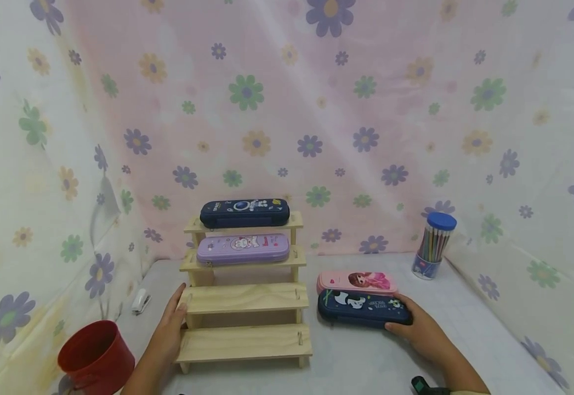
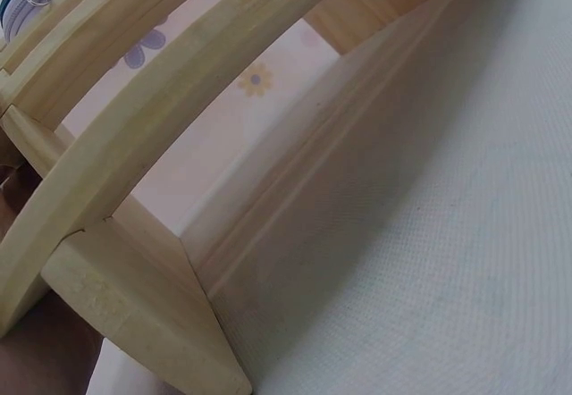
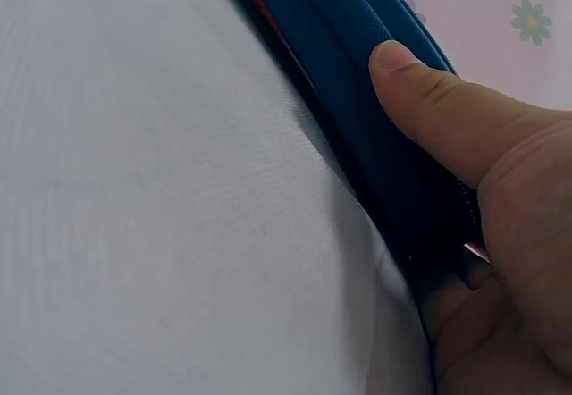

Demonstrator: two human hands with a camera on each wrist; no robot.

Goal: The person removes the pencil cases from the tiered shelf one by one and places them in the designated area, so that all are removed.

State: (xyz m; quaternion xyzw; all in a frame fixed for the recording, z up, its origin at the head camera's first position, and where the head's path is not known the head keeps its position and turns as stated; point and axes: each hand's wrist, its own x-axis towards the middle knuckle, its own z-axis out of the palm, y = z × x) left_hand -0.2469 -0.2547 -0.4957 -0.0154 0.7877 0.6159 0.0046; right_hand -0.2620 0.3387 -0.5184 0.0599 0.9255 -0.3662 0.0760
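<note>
A stepped wooden rack [image 1: 244,343] stands on the table. My left hand [image 1: 170,323] holds its left end beside the lower shelves; in the left wrist view the shelf boards hide most of that hand. On the top shelf lies a dark blue pencil case [image 1: 244,214] with an astronaut. Below it sits a purple pencil case [image 1: 243,248] with a cartoon figure. To the right of the rack, my right hand [image 1: 422,329] grips the right end of a dark blue panda pencil case [image 1: 361,308], its thumb [image 3: 429,91] along the side. A pink pencil case [image 1: 336,281] with a doll picture is right behind it.
At the back right stands a tub of pencils [image 1: 432,249] with a blue lid. A red bucket [image 1: 114,356] is at the front left, left of my left forearm. Behind it lies a small white object [image 1: 141,301]. Flowered cloth [image 1: 277,181] walls the table in.
</note>
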